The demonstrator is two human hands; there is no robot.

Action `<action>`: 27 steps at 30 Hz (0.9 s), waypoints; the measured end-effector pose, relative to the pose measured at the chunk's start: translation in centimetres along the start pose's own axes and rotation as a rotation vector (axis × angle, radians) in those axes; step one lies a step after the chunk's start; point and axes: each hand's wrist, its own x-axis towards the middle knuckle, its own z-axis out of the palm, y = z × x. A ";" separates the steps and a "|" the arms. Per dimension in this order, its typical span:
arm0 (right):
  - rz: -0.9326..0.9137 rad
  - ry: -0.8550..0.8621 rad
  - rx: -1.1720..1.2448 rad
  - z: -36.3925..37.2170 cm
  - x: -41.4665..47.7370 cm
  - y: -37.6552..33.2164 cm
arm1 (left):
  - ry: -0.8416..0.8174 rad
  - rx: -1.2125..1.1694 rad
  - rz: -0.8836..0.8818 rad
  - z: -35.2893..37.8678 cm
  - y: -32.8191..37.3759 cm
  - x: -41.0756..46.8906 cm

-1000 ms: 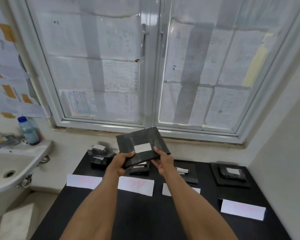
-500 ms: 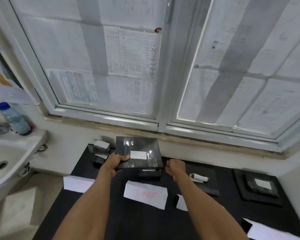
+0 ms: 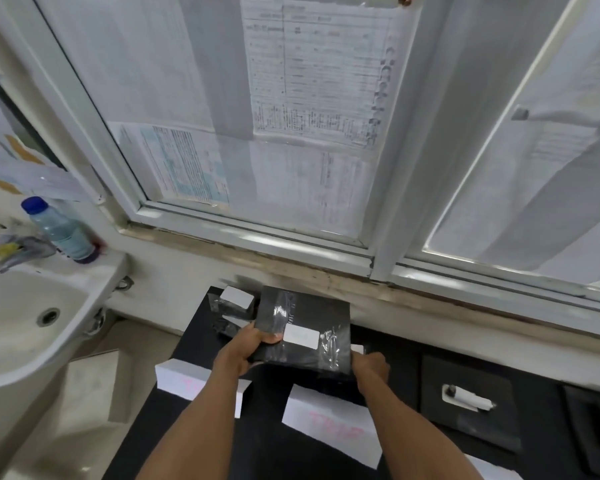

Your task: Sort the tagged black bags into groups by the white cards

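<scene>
Head view: flat square black plastic bag [image 3: 305, 327] with a white rectangular tag [image 3: 301, 336] under clear tape is held just beyond the middle white paper card with pink writing [image 3: 329, 427], above the black tabletop [image 3: 274, 455]. Left hand [image 3: 238, 351] grips the bag's near-left corner, thumb on the top face just beside the tag. Right hand [image 3: 371, 367] sits at the bag's near-right corner with fingers curled; cannot tell if it's actually pinching the edge or only touching it. Bag spans the gap between both hands and is tilted slightly. Left of the middle card: a second white paper card [image 3: 184, 379], partly covered by the left forearm. Beyond and left of the middle card: a small heap of crumpled black bags with white tags [image 3: 234, 306]. Right of the middle card: a flat black bag with a rolled white tag [image 3: 471, 400], lying on the tabletop, well apart from both hands.
</scene>
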 end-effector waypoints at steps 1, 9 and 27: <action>0.003 0.018 -0.027 0.2 -0.1 -0.2 | 0.003 -0.004 -0.002 -0.1 -0.1 0.3; 0.093 -0.050 0.273 -0.7 0.3 0.0 | 0.016 0.003 -0.027 0.7 -1.4 1.3; -0.380 0.214 0.478 -10.5 -1.9 2.5 | 0.073 0.185 -0.005 8.5 -6.5 2.7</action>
